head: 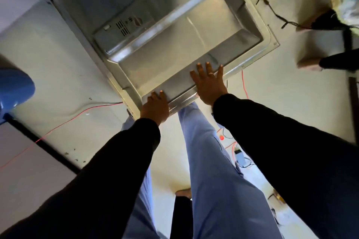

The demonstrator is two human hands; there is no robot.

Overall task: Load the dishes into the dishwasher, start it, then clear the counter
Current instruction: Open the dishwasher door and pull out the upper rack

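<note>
So there's one dishwasher door [174, 44], open, filling the upper middle of the frame with its shiny inner side facing up. Two hands are on its near edge. The right hand [208, 85] lies flat with fingers spread, one ring [211, 73] on it. The left hand [155, 107] sits on the door's lower left corner with its fingers on the rim and the thumb hidden, so can't tell if it's grabbing or just resting. Two black sleeves [116, 161], two legs in light blue trousers [213, 170] below. One red wire [64, 124] runs across the left, and one blue thing [15, 89] sits at the left edge.
</note>
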